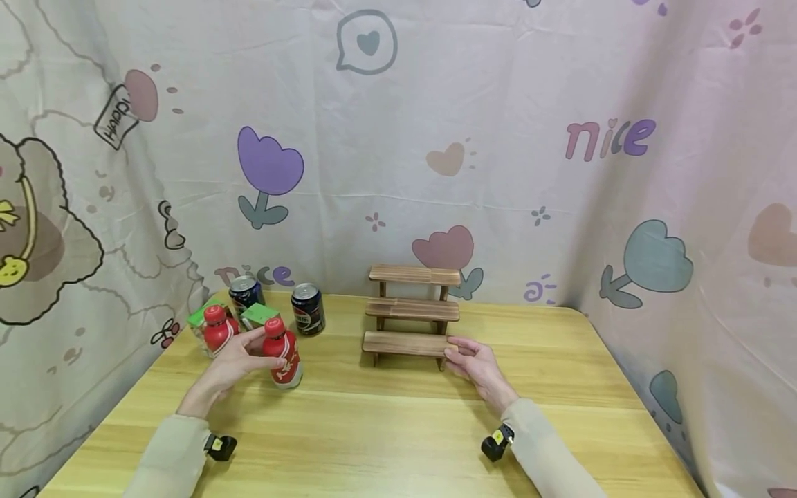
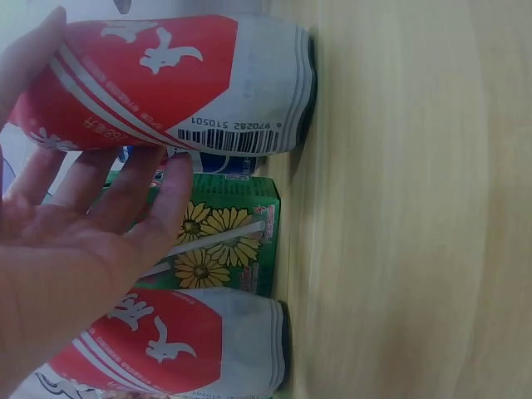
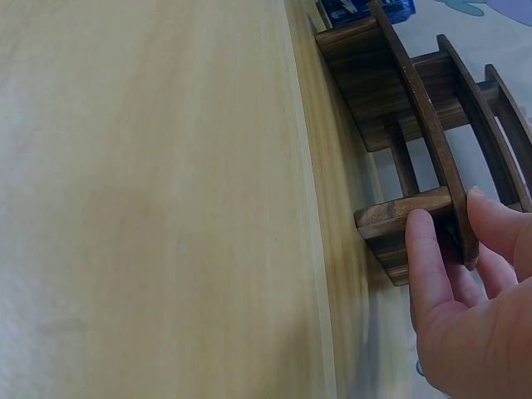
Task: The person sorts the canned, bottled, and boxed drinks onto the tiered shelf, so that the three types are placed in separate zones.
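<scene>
In the head view, my left hand (image 1: 227,366) holds a red-capped drink bottle (image 1: 287,366) with a red and white label, thumb on the near side. The left wrist view shows this bottle (image 2: 166,79) upright relative to the table, its barcode toward the camera and my fingers along its side. My right hand (image 1: 484,370) grips the right end of the lowest step on a three-tier wooden stand (image 1: 407,344). In the right wrist view, the thumb lies on one face of the step board (image 3: 424,137) and the fingers on its other side.
Close by my left hand stand a second red bottle (image 1: 218,332) and green cartons (image 1: 260,315), one with yellow flowers in the left wrist view. Two dark blue soda cans (image 1: 308,311) are behind them. A printed curtain (image 1: 386,138) hangs along the back of the wooden table (image 1: 373,436).
</scene>
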The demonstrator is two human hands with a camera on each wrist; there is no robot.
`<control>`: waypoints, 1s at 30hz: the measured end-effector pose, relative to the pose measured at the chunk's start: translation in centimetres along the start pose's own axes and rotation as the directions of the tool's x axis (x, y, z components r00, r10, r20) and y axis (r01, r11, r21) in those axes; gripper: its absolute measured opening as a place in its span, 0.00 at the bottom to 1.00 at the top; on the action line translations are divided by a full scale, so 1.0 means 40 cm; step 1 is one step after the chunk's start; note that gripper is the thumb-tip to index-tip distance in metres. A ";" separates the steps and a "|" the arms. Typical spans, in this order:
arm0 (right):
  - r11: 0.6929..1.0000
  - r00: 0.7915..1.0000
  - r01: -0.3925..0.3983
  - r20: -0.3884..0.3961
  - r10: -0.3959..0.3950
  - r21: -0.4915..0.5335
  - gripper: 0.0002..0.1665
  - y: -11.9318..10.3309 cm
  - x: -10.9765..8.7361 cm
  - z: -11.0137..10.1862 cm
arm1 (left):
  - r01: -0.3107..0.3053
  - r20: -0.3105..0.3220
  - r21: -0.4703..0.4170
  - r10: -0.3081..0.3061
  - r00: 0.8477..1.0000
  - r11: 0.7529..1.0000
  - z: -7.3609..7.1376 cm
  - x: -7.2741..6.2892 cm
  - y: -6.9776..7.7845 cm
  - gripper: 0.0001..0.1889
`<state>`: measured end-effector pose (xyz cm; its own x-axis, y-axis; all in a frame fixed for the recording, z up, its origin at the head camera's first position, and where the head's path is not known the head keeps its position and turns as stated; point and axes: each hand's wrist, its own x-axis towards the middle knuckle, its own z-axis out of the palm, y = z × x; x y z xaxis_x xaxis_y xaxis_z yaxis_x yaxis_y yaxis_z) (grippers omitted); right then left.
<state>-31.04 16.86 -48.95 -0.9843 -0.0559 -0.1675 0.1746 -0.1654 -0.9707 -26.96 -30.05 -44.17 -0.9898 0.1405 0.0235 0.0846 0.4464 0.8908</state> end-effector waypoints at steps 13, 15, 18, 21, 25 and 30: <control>1.000 1.000 0.007 0.000 -0.007 -0.020 0.26 0.001 -0.005 -0.001 | -0.007 -0.085 0.005 0.007 0.996 1.000 0.020 0.003 0.015 0.43; 1.000 1.000 0.007 -0.002 -0.007 -0.022 0.26 0.000 -0.005 -0.001 | -0.013 -0.095 0.005 0.014 0.995 1.000 0.025 0.005 0.026 0.43; 1.000 1.000 0.009 -0.001 -0.009 -0.022 0.26 0.000 -0.004 -0.002 | -0.028 -0.107 -0.006 0.027 0.994 1.000 0.034 0.009 0.044 0.44; 1.000 1.000 0.009 -0.002 -0.009 -0.019 0.26 0.001 -0.002 -0.003 | -0.075 -0.116 0.006 0.075 0.990 0.997 0.045 0.016 0.060 0.41; 1.000 1.000 0.005 -0.007 -0.006 -0.017 0.26 0.000 -0.002 -0.002 | -0.116 -0.149 0.050 0.122 0.981 0.992 0.060 0.024 0.072 0.39; 1.000 1.000 0.005 -0.007 -0.005 -0.007 0.26 0.000 -0.003 -0.001 | -0.125 -0.163 0.059 0.133 0.978 0.990 0.074 0.037 0.083 0.38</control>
<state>-30.92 16.92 -48.94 -0.9853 -0.0485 -0.1637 0.1694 -0.1586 -0.9727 -27.79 -25.74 -42.50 -0.9751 0.0524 0.2154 0.2140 0.4767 0.8527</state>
